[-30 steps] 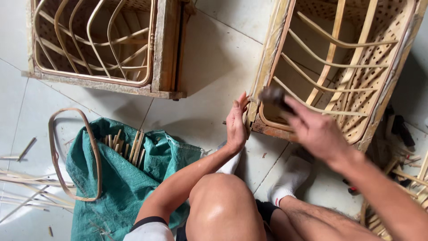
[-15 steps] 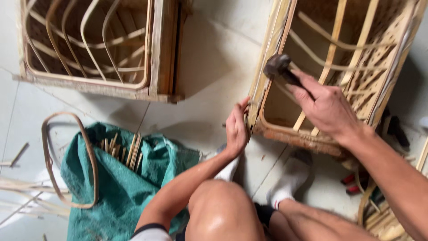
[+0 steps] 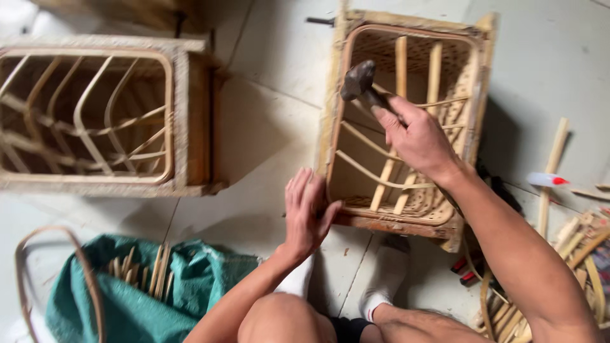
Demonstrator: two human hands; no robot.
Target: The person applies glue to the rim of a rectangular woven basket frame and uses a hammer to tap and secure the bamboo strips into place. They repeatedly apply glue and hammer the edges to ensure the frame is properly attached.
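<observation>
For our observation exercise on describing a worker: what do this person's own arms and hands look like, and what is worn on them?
Both arms are bare from the hands up as far as the picture shows: no sleeves, gloves, watch or rings can be seen. The left hand and right hand are uncovered, and the right forearm shows some hair. Lower down, white socks are worn on the feet.

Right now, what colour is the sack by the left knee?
Green sack, seen in the head view.
</observation>
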